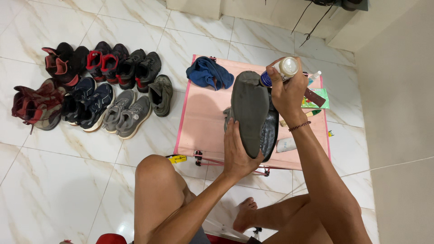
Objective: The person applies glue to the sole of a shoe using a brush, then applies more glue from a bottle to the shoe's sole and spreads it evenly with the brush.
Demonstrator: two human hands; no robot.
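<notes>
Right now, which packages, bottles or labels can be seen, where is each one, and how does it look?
Bottle: in the right hand, above the grey shoe; whitish body, dark blue band.
Green flat packet: right side of the pink table; rectangular.
Small clear bottle: far right corner of the table.
White tube: near edge of the table, lying flat.
Yellow label: at the table's near left corner.

The shoe [250, 113] I hold has a matt grey rubber sole, its black upper shiny. The bottle [282, 71] is smooth pale plastic. The rag [208, 73] is soft blue cloth; the counter [203, 122] matt pink; the floor [58, 180] glossy marble tile.
</notes>
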